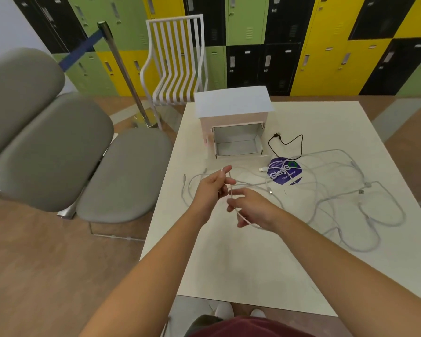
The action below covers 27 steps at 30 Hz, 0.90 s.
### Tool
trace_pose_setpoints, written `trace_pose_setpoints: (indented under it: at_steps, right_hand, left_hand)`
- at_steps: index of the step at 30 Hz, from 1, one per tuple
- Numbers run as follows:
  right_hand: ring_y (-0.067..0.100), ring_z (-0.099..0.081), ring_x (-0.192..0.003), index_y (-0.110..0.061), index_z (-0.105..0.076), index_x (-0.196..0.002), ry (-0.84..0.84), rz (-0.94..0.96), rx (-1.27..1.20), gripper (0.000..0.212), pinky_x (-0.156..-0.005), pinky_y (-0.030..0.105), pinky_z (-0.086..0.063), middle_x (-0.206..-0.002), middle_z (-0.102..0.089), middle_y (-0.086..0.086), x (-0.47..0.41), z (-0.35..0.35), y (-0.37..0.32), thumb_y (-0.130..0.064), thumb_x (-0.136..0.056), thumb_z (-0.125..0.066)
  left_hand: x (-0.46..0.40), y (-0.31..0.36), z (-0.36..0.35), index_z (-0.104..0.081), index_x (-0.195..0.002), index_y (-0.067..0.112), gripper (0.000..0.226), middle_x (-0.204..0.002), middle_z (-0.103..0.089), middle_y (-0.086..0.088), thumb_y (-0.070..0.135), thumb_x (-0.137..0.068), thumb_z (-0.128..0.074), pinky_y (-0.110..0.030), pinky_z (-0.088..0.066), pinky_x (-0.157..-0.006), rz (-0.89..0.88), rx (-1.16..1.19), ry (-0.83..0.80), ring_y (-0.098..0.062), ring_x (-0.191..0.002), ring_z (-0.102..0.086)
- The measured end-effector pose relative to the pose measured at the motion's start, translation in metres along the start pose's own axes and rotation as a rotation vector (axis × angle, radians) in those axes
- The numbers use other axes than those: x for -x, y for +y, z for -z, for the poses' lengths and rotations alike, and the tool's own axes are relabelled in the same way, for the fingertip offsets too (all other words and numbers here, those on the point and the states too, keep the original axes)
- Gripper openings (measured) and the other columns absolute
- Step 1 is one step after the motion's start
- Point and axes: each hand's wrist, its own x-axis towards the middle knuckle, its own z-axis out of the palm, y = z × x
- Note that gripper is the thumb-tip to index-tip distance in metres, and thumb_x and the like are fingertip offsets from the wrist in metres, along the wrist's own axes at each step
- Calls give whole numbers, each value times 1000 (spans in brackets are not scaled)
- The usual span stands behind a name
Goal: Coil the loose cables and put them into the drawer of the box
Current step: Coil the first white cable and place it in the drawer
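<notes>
A white box (231,103) stands at the far side of the white table (241,263), its drawer (237,144) pulled out and empty. Several loose white cables (365,190) sprawl over the table's right half, and a short black cable (288,142) lies right of the drawer. Above the table's left part, my left hand (213,188) pinches a thin white cable (231,190) with its index finger raised. My right hand (252,207), just beside it, grips the same cable lower down, and the strand hangs in a loop between them.
A round purple sticker (286,175) lies under the cables before the drawer. Grey padded seats (122,176) stand close to the table's left edge. A white slatted chair (178,62) and a metal post (124,76) stand behind, before coloured lockers (326,45).
</notes>
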Motion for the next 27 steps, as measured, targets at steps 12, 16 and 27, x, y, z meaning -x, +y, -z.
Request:
trace_pose_setpoints:
  at_steps: [12, 16, 27]
  right_hand:
    - [11, -55, -81, -26, -73, -99, 31, 150, 774, 22, -66, 25, -42, -93, -61, -6, 37, 22, -25, -37, -93, -54]
    - [13, -53, -75, -23, -71, -93, 137, 276, 645, 16, -63, 29, -39, -83, -62, -3, 44, 42, -39, -35, -92, -59]
    - [16, -56, -81, -28, -62, -87, 366, 496, 347, 9, -74, 33, -44, -87, -63, -4, 26, 57, -39, -32, -86, -70]
  left_hand:
    - [-4, 2, 2, -39, -144, 1, 40, -103, -72, -3, 7, -105, -33, -4, -42, -88, -55, -368, -50, 12, -87, -65]
    - [4, 6, 3, -48, -137, 1, 36, -95, -72, -9, 4, -104, -32, -8, -45, -78, -32, -431, -221, 0, -82, -69]
    - [17, 28, -12, -66, -94, 1, 37, -56, -29, -1, 16, -97, -32, -40, -54, -92, 30, -119, -295, -16, -52, -30]
